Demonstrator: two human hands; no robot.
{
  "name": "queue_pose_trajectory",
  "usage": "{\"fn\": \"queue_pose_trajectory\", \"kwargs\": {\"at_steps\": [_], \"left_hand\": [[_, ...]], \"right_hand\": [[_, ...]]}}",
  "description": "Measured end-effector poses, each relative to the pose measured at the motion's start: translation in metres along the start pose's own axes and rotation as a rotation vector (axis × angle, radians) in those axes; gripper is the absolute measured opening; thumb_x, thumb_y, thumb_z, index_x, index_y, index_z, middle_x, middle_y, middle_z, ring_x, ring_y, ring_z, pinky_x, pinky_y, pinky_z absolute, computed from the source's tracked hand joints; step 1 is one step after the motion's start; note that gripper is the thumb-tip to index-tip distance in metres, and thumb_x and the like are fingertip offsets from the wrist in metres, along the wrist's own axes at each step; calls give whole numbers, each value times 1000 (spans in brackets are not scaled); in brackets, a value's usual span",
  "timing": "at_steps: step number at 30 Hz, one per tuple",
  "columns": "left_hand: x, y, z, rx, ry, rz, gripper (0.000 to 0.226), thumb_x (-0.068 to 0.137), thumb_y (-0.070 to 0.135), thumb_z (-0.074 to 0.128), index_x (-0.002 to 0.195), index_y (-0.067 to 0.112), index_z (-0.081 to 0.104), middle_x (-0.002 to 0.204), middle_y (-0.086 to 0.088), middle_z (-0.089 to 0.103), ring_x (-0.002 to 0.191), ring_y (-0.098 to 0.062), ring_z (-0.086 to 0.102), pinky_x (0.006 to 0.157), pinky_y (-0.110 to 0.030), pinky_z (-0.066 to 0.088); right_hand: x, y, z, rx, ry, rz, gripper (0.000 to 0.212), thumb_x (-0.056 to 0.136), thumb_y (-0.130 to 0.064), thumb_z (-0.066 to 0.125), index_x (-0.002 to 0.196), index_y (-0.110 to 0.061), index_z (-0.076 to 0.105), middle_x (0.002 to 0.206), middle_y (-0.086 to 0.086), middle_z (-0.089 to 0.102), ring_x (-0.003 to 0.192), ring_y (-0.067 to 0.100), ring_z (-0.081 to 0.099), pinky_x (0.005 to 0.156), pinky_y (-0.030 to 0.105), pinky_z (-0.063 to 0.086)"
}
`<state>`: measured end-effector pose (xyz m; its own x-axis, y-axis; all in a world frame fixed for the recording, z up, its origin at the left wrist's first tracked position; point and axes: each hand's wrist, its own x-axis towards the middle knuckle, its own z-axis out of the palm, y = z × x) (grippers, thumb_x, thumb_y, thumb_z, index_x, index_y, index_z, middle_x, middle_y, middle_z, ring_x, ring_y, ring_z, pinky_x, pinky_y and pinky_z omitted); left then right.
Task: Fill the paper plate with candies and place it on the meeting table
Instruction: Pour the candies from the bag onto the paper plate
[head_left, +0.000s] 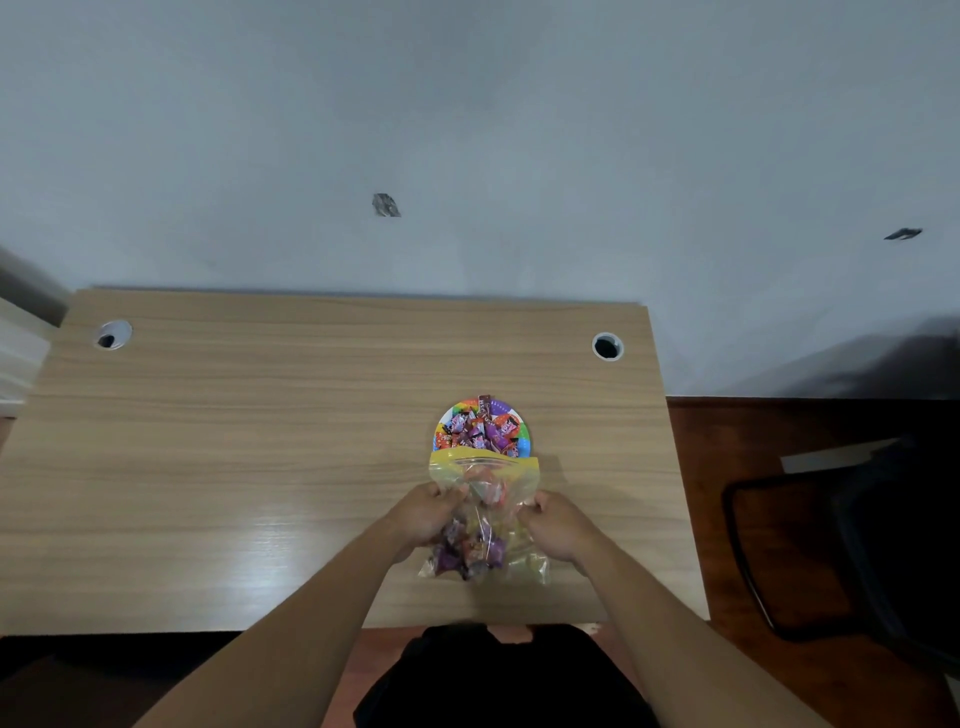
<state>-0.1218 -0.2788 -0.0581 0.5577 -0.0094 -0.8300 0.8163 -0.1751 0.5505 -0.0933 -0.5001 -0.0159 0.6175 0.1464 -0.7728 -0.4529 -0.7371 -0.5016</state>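
A paper plate (523, 435) with a rainbow rim is seen on the wooden desk (260, 441), right of centre and well back from the near edge, and it is already heaped with wrapped candies (480, 428) in red and purple. Just in front of it a clear zip bag (485, 512) with a yellow closure strip is held, its mouth turned toward the plate and overlapping the plate's near rim; more candies are visible in the bag's lower part, nearest the person. The bag is gripped from both sides: the left hand (423, 512) is closed on the left edge of the plastic, and the right hand (556, 525) is closed on the right edge, each grip pinching the film rather than any candy. Whether the closure strip is sealed cannot be told. The filling step is judged to be at or near its end, since the plate looks full. The next move is judged to call for the bag to be drawn back and set aside without dragging the plate's rim, after which the plate would need to be lifted level from beneath, as the loose heap could spill. The meeting table is not identifiable in this view.
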Motion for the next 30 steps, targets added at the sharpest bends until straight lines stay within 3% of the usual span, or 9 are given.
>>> {"fn": "queue_pose_trajectory", "kwargs": {"at_steps": [5,9,12,16,18,20,26,30], "left_hand": [[-4,3,-3,-47,-24,1,40,105,42,62,119,7,74,118,-14,81,87,-20,69,75,-30,51],[-6,8,-6,-49,-36,-6,29,106,39,61,104,13,75,100,-6,80,80,-14,65,71,-28,47],[-9,12,-6,-71,-45,-6,26,107,36,60,99,15,73,94,-4,76,76,-14,64,68,-27,46],[-10,11,-7,-68,-45,6,28,106,37,63,92,16,75,96,-10,77,82,-17,66,72,-28,46],[-8,9,-8,-82,-52,10,30,103,40,66,96,14,78,104,-19,81,88,-21,68,77,-32,47],[-7,8,-9,-85,-54,8,37,101,43,68,103,8,80,110,-19,82,92,-23,70,82,-35,48],[-9,7,-11,-104,-31,7,29,103,40,67,96,13,73,84,-2,75,76,-18,70,77,-33,51],[-12,9,-11,-108,-19,-7,29,105,36,63,91,14,75,79,0,77,70,-16,70,74,-31,50]], "right_hand": [[3,0,0,15,11,18,21,104,-23,54,85,-17,59,75,-3,57,62,12,49,59,30,37],[4,-1,1,31,1,39,28,102,-28,56,102,-5,70,79,0,61,66,16,53,64,31,40],[3,-4,1,16,4,40,23,101,-30,57,89,-12,62,79,1,59,68,17,52,63,32,37],[5,-3,2,13,16,49,23,99,-35,59,92,-14,60,85,4,61,74,20,54,64,33,38],[6,-3,3,11,22,45,26,99,-37,60,87,-15,56,83,3,59,74,20,53,65,34,37],[8,-2,4,31,27,33,28,99,-36,61,81,-17,52,78,1,56,70,18,50,65,33,36],[3,-4,2,96,62,-5,36,100,-37,65,73,-20,49,67,-6,49,60,12,45,57,31,34],[5,-1,3,114,48,-19,12,100,-25,62,94,-15,67,76,-4,61,63,10,54,63,29,41]]}}
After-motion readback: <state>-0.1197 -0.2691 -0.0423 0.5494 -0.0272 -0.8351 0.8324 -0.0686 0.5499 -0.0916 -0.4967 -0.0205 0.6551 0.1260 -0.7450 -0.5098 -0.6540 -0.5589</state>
